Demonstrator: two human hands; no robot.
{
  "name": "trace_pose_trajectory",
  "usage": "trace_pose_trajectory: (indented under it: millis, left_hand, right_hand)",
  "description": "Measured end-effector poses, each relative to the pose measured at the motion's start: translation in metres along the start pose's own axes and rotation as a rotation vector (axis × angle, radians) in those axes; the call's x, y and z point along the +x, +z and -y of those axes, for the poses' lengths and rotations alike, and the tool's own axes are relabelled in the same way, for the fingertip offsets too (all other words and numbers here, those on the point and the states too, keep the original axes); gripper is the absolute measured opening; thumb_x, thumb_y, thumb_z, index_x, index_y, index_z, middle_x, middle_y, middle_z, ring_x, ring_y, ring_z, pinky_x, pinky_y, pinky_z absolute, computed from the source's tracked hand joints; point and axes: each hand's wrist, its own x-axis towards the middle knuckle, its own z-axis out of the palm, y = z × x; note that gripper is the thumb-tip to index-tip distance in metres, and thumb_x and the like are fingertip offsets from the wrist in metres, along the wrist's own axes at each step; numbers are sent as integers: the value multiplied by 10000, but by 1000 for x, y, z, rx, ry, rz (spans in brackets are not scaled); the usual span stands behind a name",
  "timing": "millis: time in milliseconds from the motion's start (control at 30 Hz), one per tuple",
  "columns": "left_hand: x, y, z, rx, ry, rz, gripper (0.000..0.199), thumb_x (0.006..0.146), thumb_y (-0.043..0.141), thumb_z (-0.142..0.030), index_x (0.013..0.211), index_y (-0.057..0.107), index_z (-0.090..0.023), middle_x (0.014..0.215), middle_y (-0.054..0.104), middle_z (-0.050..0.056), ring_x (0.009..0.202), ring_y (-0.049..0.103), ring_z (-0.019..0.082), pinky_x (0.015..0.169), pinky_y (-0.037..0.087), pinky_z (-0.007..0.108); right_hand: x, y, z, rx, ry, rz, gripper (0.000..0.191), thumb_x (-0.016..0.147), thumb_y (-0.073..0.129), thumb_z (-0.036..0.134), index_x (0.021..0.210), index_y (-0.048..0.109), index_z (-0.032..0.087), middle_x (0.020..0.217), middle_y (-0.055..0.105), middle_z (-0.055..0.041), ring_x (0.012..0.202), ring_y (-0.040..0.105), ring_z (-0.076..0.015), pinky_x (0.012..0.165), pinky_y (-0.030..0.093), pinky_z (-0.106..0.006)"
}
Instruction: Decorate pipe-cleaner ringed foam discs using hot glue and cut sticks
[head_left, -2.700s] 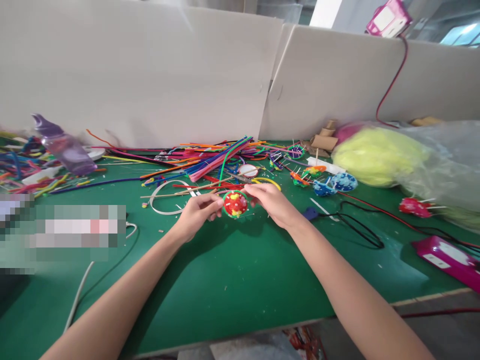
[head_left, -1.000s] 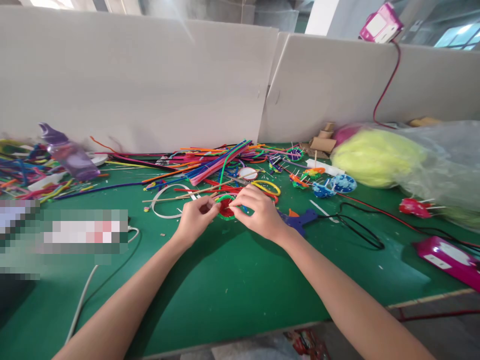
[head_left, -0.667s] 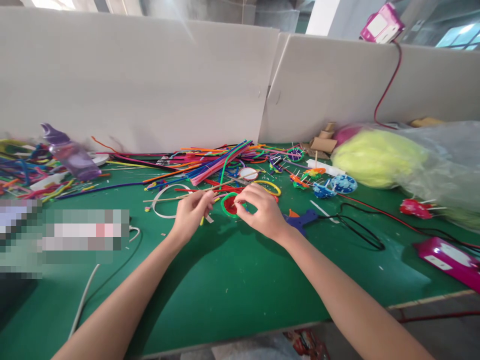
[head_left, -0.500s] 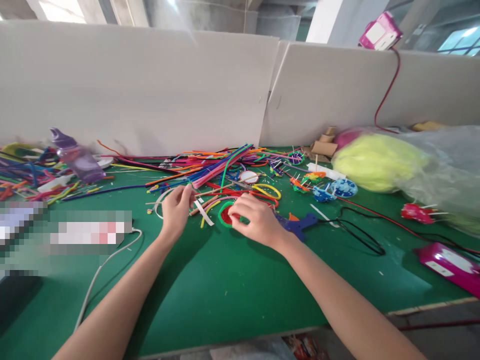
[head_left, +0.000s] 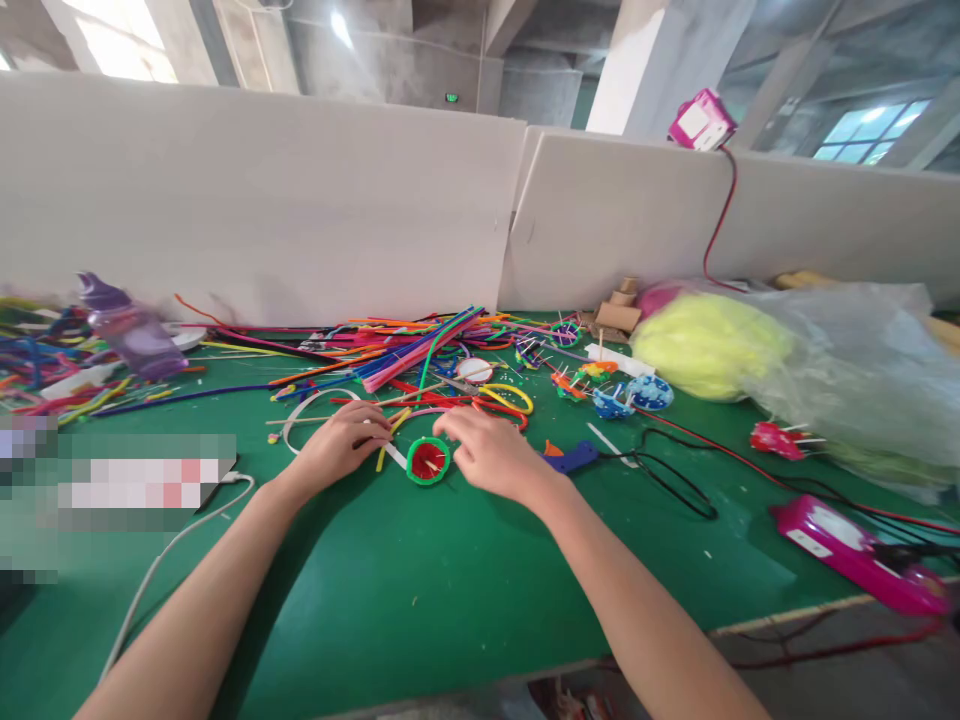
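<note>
A small round cup-like piece (head_left: pixel 428 463), red inside with a fuzzy green rim and pale sticks in it, lies on the table between my hands. My left hand (head_left: pixel 337 442) is closed just to its left, fingertips pinched together; what they hold, if anything, is too small to make out. From beside those fingertips a white paper strip (head_left: pixel 395 455) reaches toward the green rim. On the other side, my right hand (head_left: pixel 496 452) has its fingers bent, with thumb and index apart and nothing visible between them. Behind that hand is a blue glue gun (head_left: pixel 574 458), partly hidden.
Many coloured pipe cleaners (head_left: pixel 420 350) lie in a heap at the back. Finished-looking blue pieces (head_left: pixel 649 392) and a red one (head_left: pixel 776 440) sit to the right. A purple bottle (head_left: pixel 135 330) stands left, a pink power strip (head_left: pixel 855 555) lies right, and bagged yellow material (head_left: pixel 705 345) is behind.
My right hand has come away from the red and green piece, which now shows fully. My left hand has lowered toward the white strip. The camera view has shifted up and right.
</note>
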Motion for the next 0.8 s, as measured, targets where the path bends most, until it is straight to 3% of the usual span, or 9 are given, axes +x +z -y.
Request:
trace_pose_trajectory:
  millis: [100, 233, 333, 567, 800]
  left_hand:
    - [-2, 1, 5, -2, 2, -13, 222, 849, 528, -219, 829, 748, -240, 977, 724, 78, 1007, 630, 233, 940, 485, 412]
    - [-4, 2, 5, -11, -13, 1, 350, 732, 484, -97, 910, 750, -237, 1035, 726, 61, 1051, 636, 228, 981, 478, 407]
    - [-4, 1, 6, -13, -24, -2, 340, 706, 508, -117, 903, 756, -241, 1001, 741, 54, 1036, 650, 236, 964, 498, 405]
    - [-4, -1, 6, -64, -91, -41, 208, 819, 566, -286, 872, 763, -247, 957, 753, 60, 992, 669, 235, 945, 505, 387]
    - [-2, 3, -4, -4, -229, -244, 280, 900, 479, -338, 928, 722, -202, 956, 736, 77, 932, 656, 222, 857, 504, 335]
  right_hand:
    - [-23, -32, -22, -80, 260, -76, 369, 784, 416, -20, 1006, 606, 204, 1050, 675, -59, 920, 627, -185, 800, 501, -346]
    - [-74, -62, -50, -363, 382, 121, 353, 754, 474, -41, 954, 683, 162, 989, 698, -104, 978, 621, -261, 821, 515, -394]
    - [-104, -66, -62, -477, 332, 225, 327, 764, 516, -25, 956, 711, 154, 967, 698, -116, 964, 615, -276, 855, 522, -415]
    - [-136, -81, -84, -503, 177, 247, 284, 833, 517, 37, 985, 715, 172, 1017, 690, -117, 1016, 586, -269, 876, 522, -423]
    - [-151, -102, -115, -481, 149, 211, 295, 830, 493, 49, 945, 724, 191, 1000, 692, -104, 991, 610, -248, 849, 532, -401]
